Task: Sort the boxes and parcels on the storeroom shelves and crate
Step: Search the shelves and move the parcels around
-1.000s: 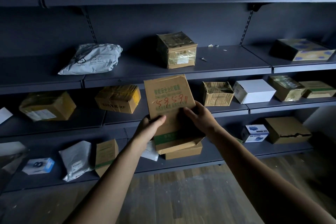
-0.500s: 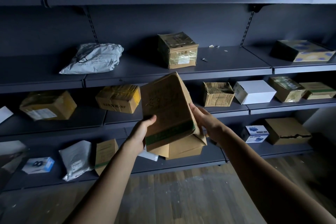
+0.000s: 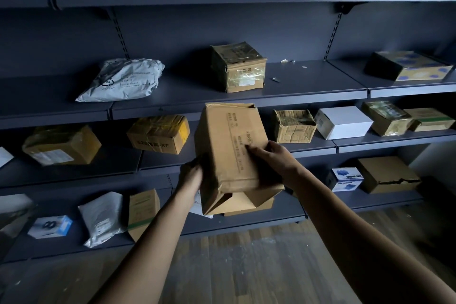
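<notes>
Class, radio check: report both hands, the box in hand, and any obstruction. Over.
Left hand grips cardboard box at left edge; right hand holds its front. Box upright, clear of shelves, bottom open. No obstruction seen.

Storeroom. Dark metal shelving hung on slotted wall uprights runs in 4 tiers. Each tier carries taped cardboard boxes and grey mailer bags laid well apart, above a wood-plank floor.

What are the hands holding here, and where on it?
A cardboard box, in both hands: left hand grips its lower left edge, right hand wraps its right side.
</notes>
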Available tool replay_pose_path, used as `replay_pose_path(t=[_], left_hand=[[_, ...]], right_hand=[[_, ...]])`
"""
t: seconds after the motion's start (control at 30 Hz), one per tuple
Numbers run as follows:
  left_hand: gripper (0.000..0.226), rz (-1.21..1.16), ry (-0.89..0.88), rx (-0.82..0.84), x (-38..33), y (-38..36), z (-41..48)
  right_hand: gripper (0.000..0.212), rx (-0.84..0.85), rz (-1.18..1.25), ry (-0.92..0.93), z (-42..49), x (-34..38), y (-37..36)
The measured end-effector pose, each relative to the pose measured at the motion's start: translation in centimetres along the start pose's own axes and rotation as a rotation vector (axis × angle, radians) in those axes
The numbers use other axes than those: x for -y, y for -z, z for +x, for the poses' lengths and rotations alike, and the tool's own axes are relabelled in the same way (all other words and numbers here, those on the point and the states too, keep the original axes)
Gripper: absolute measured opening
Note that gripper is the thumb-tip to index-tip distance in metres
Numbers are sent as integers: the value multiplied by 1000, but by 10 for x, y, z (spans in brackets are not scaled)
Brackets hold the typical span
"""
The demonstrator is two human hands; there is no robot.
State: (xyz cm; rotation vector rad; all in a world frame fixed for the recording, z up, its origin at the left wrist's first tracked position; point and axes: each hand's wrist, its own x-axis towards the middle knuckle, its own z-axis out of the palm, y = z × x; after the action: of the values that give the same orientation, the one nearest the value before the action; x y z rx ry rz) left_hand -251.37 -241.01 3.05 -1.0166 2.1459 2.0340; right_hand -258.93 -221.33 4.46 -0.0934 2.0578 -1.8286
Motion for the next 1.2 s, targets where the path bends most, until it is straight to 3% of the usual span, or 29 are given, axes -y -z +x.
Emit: replay_pose_path(t=[0.17, 0.3, 0.37, 0.47, 0.6, 0.63, 0.73, 0.9, 1.0, 1.07, 1.17, 1.2], left_hand=[[72, -1, 10, 75, -12, -1, -6], [94, -44, 88, 170, -5, 9, 1], [82, -145, 155, 191, 0, 13, 3], [63, -226, 188, 186, 12, 18, 7], [43, -198, 179, 142, 18, 16, 5], [41, -185, 164, 137, 17, 14, 5], [37, -184, 138, 128, 13, 12, 3], [29, -140, 139, 76, 7, 14, 0], [27, -6, 145, 22, 6, 10, 2], [34, -5, 145, 49, 3, 9, -1], [74, -47, 144, 154, 0, 10, 0], [75, -21, 133, 163, 0, 10, 0]], right_hand=[[36, -15, -282, 118, -4, 8, -12], [37, -38, -218, 144, -4, 9, -9], [25, -32, -196, 143, -3, 8, -3], [24, -109, -348, 154, 0, 1, 2], [63, -1, -256, -116, -4, 1, 6], [63, 33, -260, -153, -5, 3, 8], [44, 16, -313, -163, -7, 9, 12], [25, -84, -70, -244, -6, 17, 14], [24, -59, -20, -167, -1, 13, 14], [26, 8, -45, -59, -1, 9, 14], [32, 77, -103, 20, -3, 2, 12], [38, 62, -98, 13, -4, -1, 12]])
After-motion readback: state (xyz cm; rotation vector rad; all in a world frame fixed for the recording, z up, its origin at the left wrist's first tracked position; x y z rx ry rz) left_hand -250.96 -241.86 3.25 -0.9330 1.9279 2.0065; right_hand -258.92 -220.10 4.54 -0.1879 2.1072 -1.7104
